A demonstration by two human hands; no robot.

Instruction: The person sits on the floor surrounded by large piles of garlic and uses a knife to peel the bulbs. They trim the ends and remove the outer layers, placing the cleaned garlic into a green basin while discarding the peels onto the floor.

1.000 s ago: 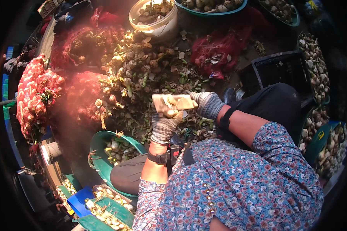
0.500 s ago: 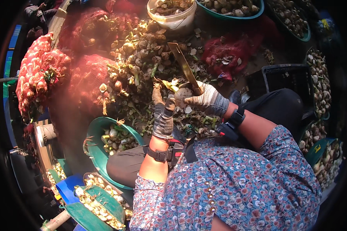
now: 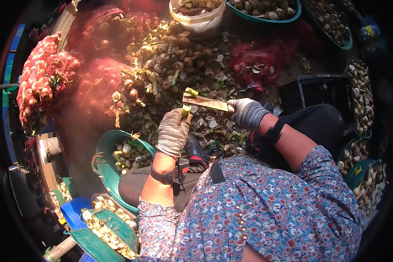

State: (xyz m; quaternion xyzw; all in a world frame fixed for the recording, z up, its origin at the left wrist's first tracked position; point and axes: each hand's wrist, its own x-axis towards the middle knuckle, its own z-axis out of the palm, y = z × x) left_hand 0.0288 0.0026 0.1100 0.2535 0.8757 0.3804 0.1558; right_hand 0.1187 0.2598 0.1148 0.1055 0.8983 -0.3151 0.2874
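Note:
My left hand, in a dirty grey-white knit glove, is closed with a short green garlic stalk sticking up past its fingertips; the glove hides the bulb. My right hand, gloved too, grips the handle end of a broad flat knife. The blade points left, level across the top of the stalk. A cut bit of yellow-green stalk is at the blade's tip. Below and beyond both hands spreads a heap of garlic bulbs with loose skins and trimmings.
A green tub holding garlic stands by my left knee. Red mesh sacks lie at left. A white bucket and a teal basin stand at the far side. A black crate sits beyond my right knee.
The pale round bulb that showed between my hands is out of sight. The knife has swung from steeply upright to nearly level, its tip leftward. My left hand has turned and drawn slightly nearer and left.

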